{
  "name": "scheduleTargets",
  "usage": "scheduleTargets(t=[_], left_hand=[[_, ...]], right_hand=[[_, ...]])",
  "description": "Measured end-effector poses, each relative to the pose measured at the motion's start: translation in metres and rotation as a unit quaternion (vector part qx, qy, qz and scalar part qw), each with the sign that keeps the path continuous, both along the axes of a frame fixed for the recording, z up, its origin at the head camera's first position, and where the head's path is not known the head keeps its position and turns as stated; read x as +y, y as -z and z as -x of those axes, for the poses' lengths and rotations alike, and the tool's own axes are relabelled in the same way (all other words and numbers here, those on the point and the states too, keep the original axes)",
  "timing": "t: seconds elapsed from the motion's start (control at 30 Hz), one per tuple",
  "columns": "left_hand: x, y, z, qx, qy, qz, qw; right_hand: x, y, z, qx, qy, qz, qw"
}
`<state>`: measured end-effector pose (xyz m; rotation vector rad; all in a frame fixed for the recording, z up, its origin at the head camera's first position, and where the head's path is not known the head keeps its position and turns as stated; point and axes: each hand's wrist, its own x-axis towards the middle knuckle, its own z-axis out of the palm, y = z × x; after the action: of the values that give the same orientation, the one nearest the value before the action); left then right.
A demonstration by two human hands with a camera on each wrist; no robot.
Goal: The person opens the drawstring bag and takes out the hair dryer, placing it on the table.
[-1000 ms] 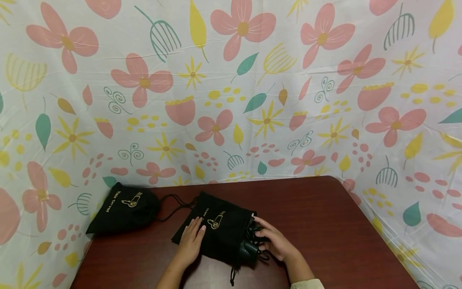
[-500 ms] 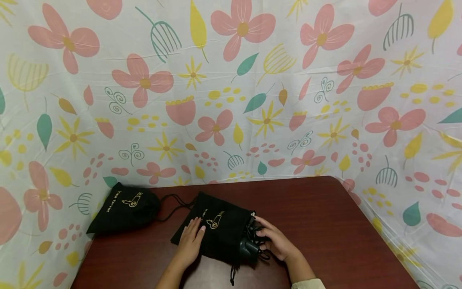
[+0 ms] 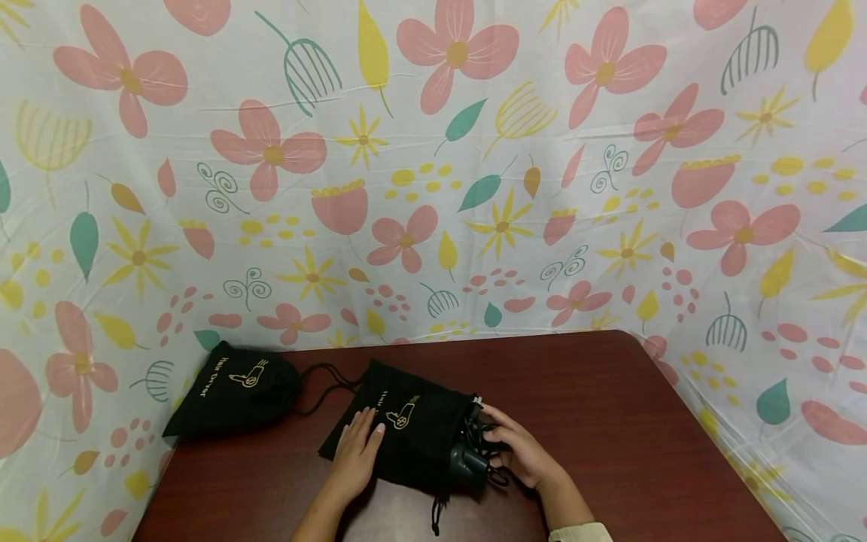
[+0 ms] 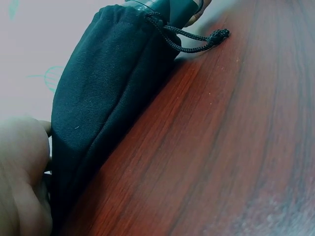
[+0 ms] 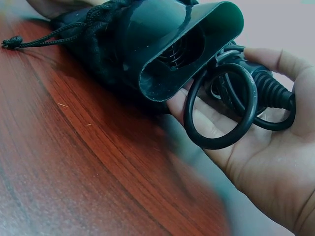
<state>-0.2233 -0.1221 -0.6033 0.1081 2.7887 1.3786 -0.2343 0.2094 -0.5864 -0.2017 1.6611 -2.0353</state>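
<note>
A black drawstring bag (image 3: 423,444) with a gold hair dryer drawing lies on the table, its mouth facing right. My left hand (image 3: 355,453) rests on the bag's closed end, fingers extended. A dark hair dryer (image 3: 466,468) sticks out of the mouth, its wide nozzle (image 5: 162,73) facing outward in the right wrist view. Beside the nozzle, my right hand (image 3: 524,449) holds the hair dryer's bundled black cord (image 5: 251,93), thumb above and fingers beneath. The rest of the hair dryer is hidden in the bag.
A second black bag (image 3: 240,391), bulging and marked "Hair Dryer", lies at the table's left, its drawstring (image 3: 328,376) reaching toward the first bag. The dark red wooden table (image 3: 609,406) ends at a floral curtain (image 3: 433,188) behind.
The bag has shifted very slightly left while my right hand has edged right. A little more of the hair dryer shows at the mouth. My left hand stays on the bag.
</note>
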Motion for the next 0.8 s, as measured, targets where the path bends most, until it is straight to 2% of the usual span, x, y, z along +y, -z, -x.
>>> scheduleTargets(t=[0.3,0.8], left_hand=[[-0.0003,0.0012,0.0002,0.001,-0.006,-0.004,1.0],[-0.002,0.0028,-0.0003,-0.001,-0.02,-0.002,0.9998]], right_hand=[[0.0018,0.0024,0.001,0.004,0.007,-0.01,1.0],[0.0054,0.0026,0.001,0.01,0.01,0.011,1.0]])
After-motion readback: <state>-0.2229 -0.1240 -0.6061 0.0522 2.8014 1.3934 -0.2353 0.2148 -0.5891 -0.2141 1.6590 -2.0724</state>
